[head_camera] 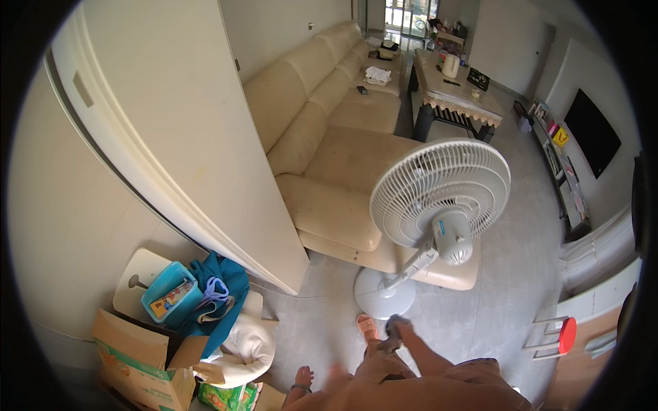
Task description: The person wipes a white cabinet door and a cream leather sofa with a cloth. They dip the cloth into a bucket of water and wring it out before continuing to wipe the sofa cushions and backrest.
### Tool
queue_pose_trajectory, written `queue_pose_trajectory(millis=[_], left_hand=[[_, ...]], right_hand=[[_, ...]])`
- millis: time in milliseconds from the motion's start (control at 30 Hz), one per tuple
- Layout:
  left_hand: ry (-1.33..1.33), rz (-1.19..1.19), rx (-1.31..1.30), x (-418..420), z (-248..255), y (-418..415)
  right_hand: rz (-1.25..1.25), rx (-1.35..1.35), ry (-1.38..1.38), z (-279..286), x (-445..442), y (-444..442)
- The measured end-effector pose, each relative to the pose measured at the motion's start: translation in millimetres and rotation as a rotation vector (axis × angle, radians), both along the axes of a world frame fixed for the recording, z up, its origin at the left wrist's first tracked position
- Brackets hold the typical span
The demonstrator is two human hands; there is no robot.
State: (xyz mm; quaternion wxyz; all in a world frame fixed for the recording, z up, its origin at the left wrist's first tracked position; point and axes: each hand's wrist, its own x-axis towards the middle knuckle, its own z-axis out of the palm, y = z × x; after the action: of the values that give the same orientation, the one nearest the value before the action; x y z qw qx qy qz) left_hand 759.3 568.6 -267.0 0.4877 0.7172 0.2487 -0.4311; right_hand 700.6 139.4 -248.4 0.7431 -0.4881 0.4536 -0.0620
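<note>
My right hand (405, 329) is low in front of my body, beyond the hem of my brown top. It grips a dark grey, cloth-like item (393, 336), whose exact kind is unclear. To the left, my left hand (304, 377) hangs with its fingers apart and holds nothing visible; a dark band circles its wrist. Just ahead stands a white pedestal fan (441, 195), seen from behind, its round base (384, 293) on the floor beyond my foot in a pink slipper (367, 324). A blurred, skin-toned shape (336, 374) beside my left hand cannot be made out.
A cream leather sofa (339, 205) runs along the left wall, behind a pale door panel (205, 128). At lower left are a cardboard box (139, 365), a blue bin (175, 293) and rolled white bedding (247, 344). A red stool (567, 335) stands right; a table (437, 85) lies farther off.
</note>
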Motion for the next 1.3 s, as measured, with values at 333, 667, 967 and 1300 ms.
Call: queue_pose_trajectory(millis=[333, 667, 967, 1300], left_hand=[[-0.078, -0.326, 0.079, 9.9, 57.2, 9.8], [-0.080, -0.833, 0.140, 23.4, 48.6, -175.9], [-0.137, -1.253, 0.159, 4.0, 51.2, -405.7], [-0.125, -1.639, 0.133, -43.2, 38.6, -607.7]], right_hand=[[-0.654, -0.199, 0.161, -5.5, -345.2, -46.4], [-1.130, 0.058, 0.628, -2.3, -483.2, 60.4], [-1.408, 0.314, 0.700, 22.8, -539.5, 26.2], [-1.788, 0.352, 0.627, -27.0, -528.7, 48.4]])
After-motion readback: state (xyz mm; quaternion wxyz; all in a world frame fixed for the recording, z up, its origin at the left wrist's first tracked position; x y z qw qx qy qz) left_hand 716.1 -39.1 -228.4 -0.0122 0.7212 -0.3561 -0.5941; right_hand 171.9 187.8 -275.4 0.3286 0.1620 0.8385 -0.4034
